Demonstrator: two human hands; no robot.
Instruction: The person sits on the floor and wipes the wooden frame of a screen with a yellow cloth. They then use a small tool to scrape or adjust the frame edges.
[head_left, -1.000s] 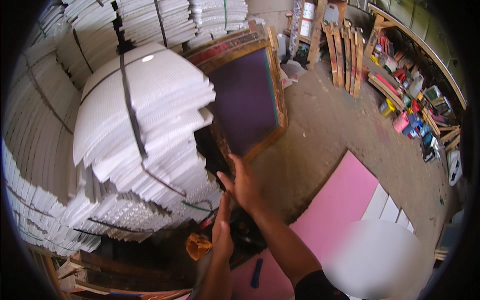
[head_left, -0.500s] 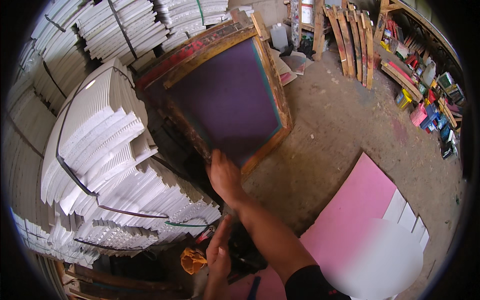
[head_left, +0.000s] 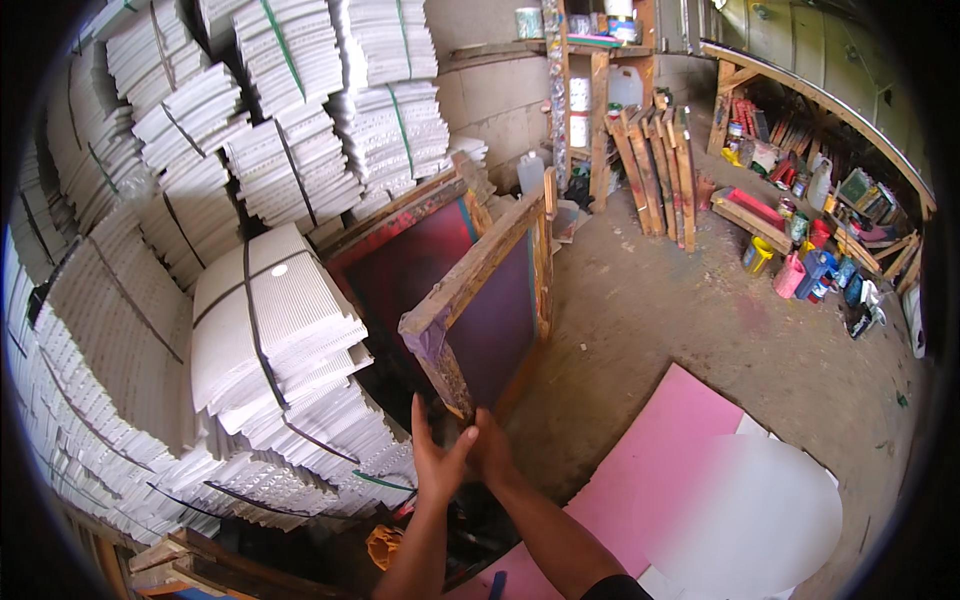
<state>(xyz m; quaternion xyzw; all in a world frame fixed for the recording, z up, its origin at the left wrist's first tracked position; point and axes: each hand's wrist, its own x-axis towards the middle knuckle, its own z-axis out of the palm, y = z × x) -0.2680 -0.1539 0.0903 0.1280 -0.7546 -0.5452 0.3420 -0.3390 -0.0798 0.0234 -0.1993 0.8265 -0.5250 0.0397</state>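
The left hand, fingers spread, is just beside the right hand, which is clamped on the near lower end of a wooden frame, tilted up ahead. A pink sheet lies rightward; strapped white sheets stand left. Farther off are wooden slats.

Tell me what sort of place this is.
Probably a printing workshop that doubles as a storeroom: there is a wooden frame around a purple panel, strapped stacks of white sheets, and colourful pots on the floor.
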